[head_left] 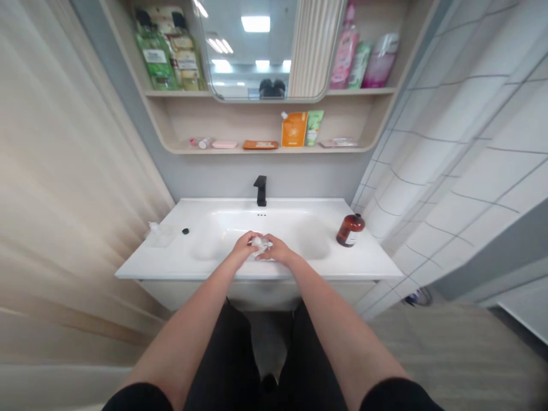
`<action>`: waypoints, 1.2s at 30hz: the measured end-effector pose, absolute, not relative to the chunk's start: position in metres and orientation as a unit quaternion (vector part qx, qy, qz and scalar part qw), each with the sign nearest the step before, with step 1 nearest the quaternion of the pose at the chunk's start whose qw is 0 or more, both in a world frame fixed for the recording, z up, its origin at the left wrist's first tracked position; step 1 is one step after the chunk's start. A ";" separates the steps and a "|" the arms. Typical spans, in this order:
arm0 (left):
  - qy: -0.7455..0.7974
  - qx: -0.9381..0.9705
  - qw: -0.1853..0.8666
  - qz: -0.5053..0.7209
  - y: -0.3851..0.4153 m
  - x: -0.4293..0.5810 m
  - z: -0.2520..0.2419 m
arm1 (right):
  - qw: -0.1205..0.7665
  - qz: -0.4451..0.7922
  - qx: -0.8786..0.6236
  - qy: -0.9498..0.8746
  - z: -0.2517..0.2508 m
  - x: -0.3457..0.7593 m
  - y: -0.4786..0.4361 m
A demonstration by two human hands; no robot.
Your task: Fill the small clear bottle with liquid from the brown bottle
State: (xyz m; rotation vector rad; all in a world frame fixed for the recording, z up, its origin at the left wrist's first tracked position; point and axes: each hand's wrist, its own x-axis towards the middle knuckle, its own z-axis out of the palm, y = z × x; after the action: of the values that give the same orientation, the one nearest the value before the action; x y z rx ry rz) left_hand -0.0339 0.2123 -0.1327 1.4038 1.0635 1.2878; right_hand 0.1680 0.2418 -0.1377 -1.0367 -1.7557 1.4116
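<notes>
The left hand (245, 246) and right hand (276, 249) meet over the front of the basin, just behind the front edge of the white vanity top (325, 268). Between them sits a small clear object (260, 245), perhaps a glass or plastic cup with something white on it; the fingers hide too much to tell which. Both hands are half closed, with the left fingers curving over it from one side and the right fingers pressing in from the other, so it looks held between them rather than resting on the ceramic. Working this low and this central keeps any drips over the bowl, and the two-sided hold steadies the piece.

The white basin (222, 220) lies just behind the hands. A black faucet (260, 191) stands at the back edge of the vanity top. An amber bottle with a white label (350, 230) lies tilted near the right edge, while a small black disc (185, 231) and a clear dish (157, 234) sit near the left edge. Beyond, a wooden shelf (274, 149) carries an orange pouch (294, 129) and a pink soap dish (224, 144). A mirror (252, 51) rises above it, flanked by green bottles (154, 57) and pink bottles (345, 57), with white tiles (462, 125) on the right wall.
</notes>
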 end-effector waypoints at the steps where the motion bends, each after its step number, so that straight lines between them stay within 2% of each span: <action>1: 0.438 0.567 0.456 0.529 0.212 -0.034 -0.133 | 0.324 0.532 -0.399 -0.672 -0.137 0.168 0.241; 10: 0.475 0.594 0.414 0.502 0.218 -0.030 -0.135 | 0.334 0.551 -0.390 -0.658 -0.140 0.169 0.242; 18: 0.449 0.525 0.408 0.596 0.207 -0.031 -0.121 | 0.324 0.530 -0.423 -0.660 -0.138 0.169 0.242; 24: 0.474 0.566 0.337 0.584 0.213 -0.046 -0.102 | 0.333 0.532 -0.420 -0.655 -0.140 0.169 0.243; 31: 0.485 0.589 0.354 0.541 0.228 -0.053 -0.081 | 0.330 0.546 -0.422 -0.644 -0.139 0.168 0.243; 36: 0.475 0.543 0.352 0.596 0.217 -0.056 -0.073 | 0.342 0.554 -0.403 -0.644 -0.142 0.169 0.245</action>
State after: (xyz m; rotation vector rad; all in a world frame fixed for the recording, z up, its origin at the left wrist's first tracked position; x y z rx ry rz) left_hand -0.0563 0.2173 -0.0733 1.4061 1.2294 1.5413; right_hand 0.1689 0.2445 -0.1419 -1.0468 -1.6743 1.4400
